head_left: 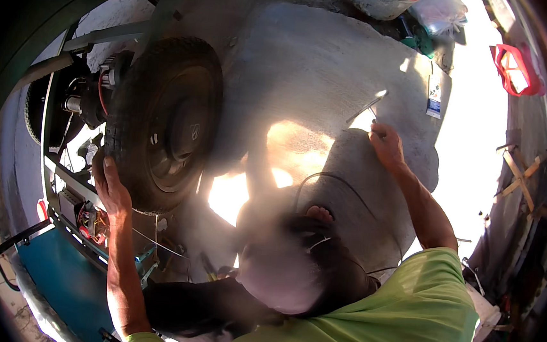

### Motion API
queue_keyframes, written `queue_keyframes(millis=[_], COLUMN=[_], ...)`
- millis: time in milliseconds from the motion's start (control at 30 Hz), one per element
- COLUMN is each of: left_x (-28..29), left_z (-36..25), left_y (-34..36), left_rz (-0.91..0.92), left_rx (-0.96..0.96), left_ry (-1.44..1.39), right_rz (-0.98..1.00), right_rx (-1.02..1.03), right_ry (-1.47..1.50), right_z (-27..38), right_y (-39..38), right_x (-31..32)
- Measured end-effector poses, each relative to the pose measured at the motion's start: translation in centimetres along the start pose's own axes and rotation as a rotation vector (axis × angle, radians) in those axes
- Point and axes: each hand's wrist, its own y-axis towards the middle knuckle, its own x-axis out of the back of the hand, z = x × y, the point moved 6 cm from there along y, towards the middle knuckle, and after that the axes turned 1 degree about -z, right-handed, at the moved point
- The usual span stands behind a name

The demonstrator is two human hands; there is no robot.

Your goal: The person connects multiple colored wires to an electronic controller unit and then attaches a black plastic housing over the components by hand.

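Note:
A black-tyred wheel (190, 132) stands upright on the left, mounted on a dark metal frame (111, 33). My left hand (111, 187) lies against the near side of its tyre, fingers stretched out and gripping nothing. Out to the right, over the concrete, my right hand (388, 146) is closed with the fingertips pinched. From that pinch a thin metal rod (372, 105) points up and away. Glare blurs the rod, so its exact kind does not show.
A black cable (343, 181) curves over the concrete floor (295, 63) by my foot (319, 214). Wiring (91, 221) and a blue panel (66, 277) are at lower left. A small box (434, 97), a bucket (380, 0) and a red item (518, 70) lie farther off.

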Motion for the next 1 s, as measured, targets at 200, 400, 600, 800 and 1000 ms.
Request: queue_keyframes(millis=[200, 400, 600, 800, 1000], left_x=[-0.9, -0.1, 0.2, 0.8, 0.2], left_z=[-2.7, -3.6, -5.4, -4.9, -5.2], left_y=[-0.4, -0.7, -0.7, -1.2, -1.3], left_rz=[-0.048, 0.029, 0.01, 0.008, 0.013], left_rx=[-0.067, -0.079, -0.061, -0.014, 0.009], left_ry=[0.089, 0.007, -0.066, -0.046, -0.039], right_rz=[0.199, 0.418, 0.522, 0.615, 0.697], right_rx=[0.149, 0.161, 0.293, 0.463, 0.717], right_ry=[0.042, 0.124, 0.347, 0.398, 0.457], right_z=[5.7, 8.8, 9.4, 28.1, 42.8], right_y=[3.2, 2.9, 3.9, 1.9, -2.2], right_x=[-2.7, -6.7, -11.5, -12.6, -12.3])
